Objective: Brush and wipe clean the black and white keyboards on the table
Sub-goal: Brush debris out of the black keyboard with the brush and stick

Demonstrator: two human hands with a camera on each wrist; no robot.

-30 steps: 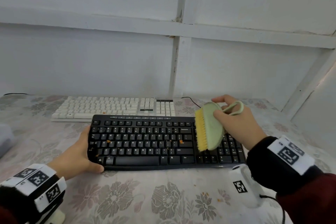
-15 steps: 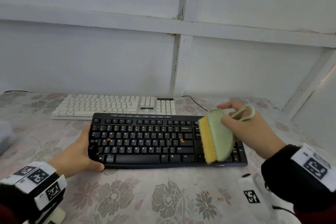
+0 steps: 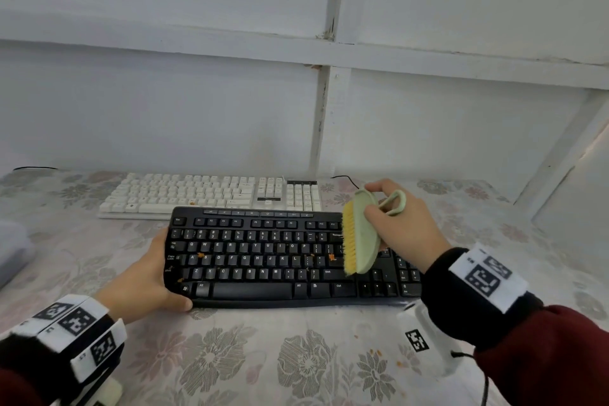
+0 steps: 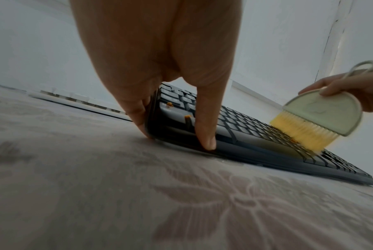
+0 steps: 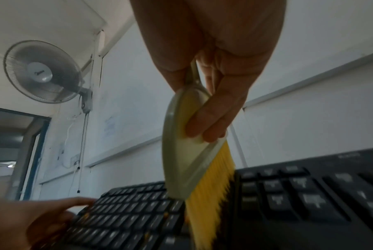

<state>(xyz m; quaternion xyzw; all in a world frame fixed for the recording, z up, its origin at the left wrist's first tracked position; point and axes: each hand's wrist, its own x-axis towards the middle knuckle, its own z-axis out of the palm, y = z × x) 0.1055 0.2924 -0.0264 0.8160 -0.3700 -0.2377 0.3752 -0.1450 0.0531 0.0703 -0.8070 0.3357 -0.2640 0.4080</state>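
Two hands worked mid-desk: the left hand (image 3: 141, 283) gripped the black keyboard (image 3: 283, 257), the right hand (image 3: 400, 224) clasped the brush (image 3: 357, 237), mid-brushing; next, probably sweeping the remaining crumbs (image 3: 331, 256) leftward.

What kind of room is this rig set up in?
Probably a plain office or workroom: white panelled walls, a wall-mounted fan beside a doorway, and a table under a floral cloth holding the black keyboard and white keyboard.
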